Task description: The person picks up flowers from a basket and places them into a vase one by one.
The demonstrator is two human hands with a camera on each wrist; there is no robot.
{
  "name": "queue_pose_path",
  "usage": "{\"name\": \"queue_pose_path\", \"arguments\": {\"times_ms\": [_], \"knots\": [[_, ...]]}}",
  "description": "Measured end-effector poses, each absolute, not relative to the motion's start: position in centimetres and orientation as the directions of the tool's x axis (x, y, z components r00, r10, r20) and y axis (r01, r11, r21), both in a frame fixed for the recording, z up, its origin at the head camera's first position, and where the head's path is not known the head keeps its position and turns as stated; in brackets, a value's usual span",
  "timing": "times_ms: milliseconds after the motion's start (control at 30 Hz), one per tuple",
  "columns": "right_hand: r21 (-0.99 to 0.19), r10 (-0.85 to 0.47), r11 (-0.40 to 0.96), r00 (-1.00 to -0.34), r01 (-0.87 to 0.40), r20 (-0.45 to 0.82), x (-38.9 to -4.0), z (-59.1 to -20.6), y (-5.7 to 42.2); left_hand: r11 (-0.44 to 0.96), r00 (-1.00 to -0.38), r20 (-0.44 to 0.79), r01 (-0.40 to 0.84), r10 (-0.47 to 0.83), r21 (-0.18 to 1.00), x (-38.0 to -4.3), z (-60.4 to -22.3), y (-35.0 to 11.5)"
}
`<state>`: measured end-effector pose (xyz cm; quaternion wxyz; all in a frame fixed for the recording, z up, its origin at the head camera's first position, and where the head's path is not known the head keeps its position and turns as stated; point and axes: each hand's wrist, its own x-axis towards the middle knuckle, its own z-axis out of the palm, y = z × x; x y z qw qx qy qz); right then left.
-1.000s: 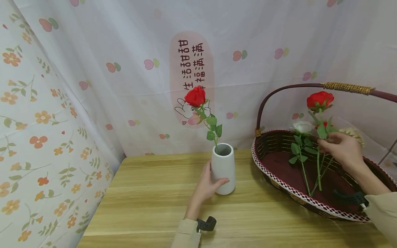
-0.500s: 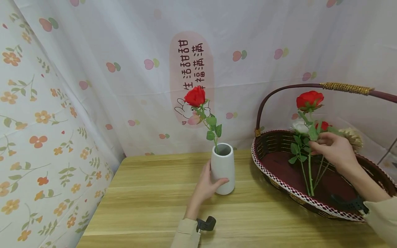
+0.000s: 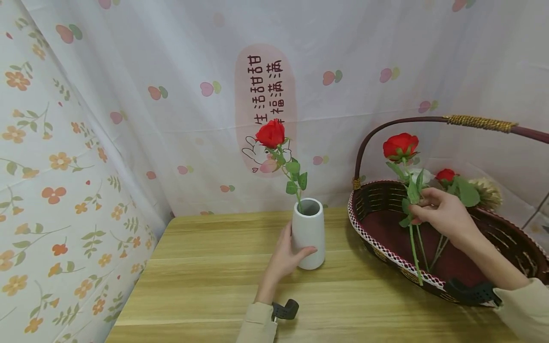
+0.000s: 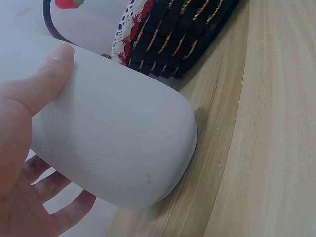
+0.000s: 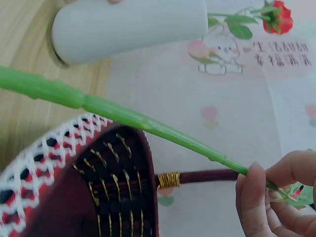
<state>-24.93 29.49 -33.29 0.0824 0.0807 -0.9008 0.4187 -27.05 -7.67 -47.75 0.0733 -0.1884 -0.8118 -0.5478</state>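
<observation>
A white vase (image 3: 310,238) stands upright on the table, and my left hand (image 3: 285,252) grips its left side, thumb across the front. One red rose (image 3: 271,134) leans leftward out of its mouth. Over the basket's left part, my right hand (image 3: 442,212) pinches the leafy stem of another red rose (image 3: 401,146), bloom upward. In the right wrist view its bare green stem (image 5: 123,114) runs from the fingertips across the picture. A white rose (image 3: 422,176) shows partly hidden behind the held one.
The dark woven basket (image 3: 386,252) with lace trim stands at right under a tall arched handle (image 3: 377,131). Inside lean a smaller red rose (image 3: 447,175) and a cream, bristly flower (image 3: 486,192). A printed curtain (image 3: 193,119) hangs behind the wooden table (image 3: 206,276).
My right hand has moved left with the red rose, whose stem end now overlaps the basket's front rim. The left hand and vase have stayed in place.
</observation>
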Motion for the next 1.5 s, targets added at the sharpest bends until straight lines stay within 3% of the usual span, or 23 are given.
{"name": "queue_pose_path", "arguments": {"times_ms": [600, 967, 1500], "knots": [[-0.728, -0.131, 0.632, -0.963, -0.265, 0.237, -24.5, -32.7, 25.6, 0.344, -0.922, 0.319, 0.380, 0.220, 0.859, -27.0, -47.7, -7.6], [-0.804, -0.184, 0.501, -0.947, -0.321, 0.263, -25.4, -31.6, 22.9, 0.330, -0.920, 0.317, 0.380, 0.228, 0.864, -26.9, -47.7, -7.7], [-0.744, -0.237, 0.526, -0.911, -0.412, 0.336, -27.0, -29.3, 19.5, 0.334, -0.918, 0.323, 0.387, 0.231, 0.860, -27.1, -47.8, -7.8]]}}
